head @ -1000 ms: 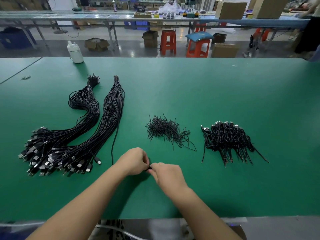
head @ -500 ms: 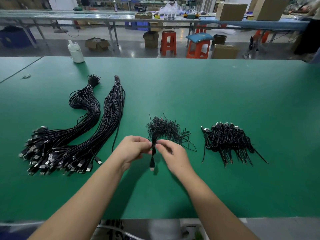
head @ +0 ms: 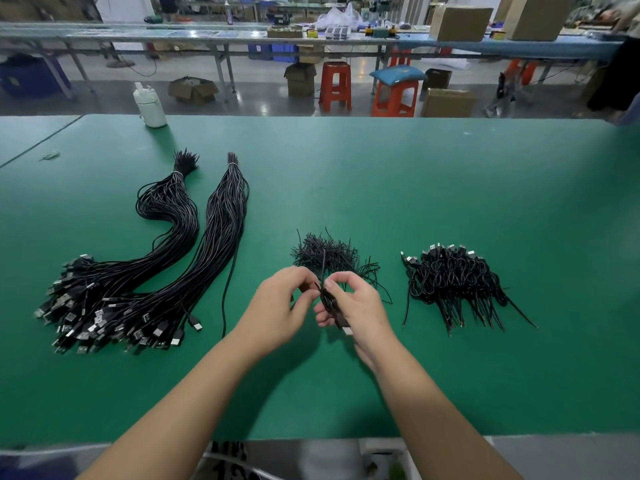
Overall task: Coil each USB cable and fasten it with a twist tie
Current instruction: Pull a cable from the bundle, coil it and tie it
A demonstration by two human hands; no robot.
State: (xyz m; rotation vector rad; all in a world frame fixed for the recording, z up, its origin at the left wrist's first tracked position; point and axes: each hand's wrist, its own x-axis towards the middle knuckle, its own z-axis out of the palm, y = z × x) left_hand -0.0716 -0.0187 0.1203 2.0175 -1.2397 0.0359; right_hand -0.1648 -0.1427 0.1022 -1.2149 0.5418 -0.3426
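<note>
Both hands hold one coiled cable (head: 330, 301) just above the worktop (head: 450, 188): the right hand (head: 356, 306) grips the coil, and the left hand (head: 282, 311) pinches a twist tie (head: 323, 268) at its top. Right of the hands lies a heap of finished coils (head: 457, 282); far more loose cables (head: 145, 278) wait to their left.

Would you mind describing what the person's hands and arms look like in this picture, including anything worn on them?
Both arms come in bare from the bottom edge of the head view: no sleeves show on either forearm. The left hand and the right hand wear no gloves, and no rings, watch or wristband can be seen. The fingernails that show look short and plain. No markings or coverings are visible.
</note>
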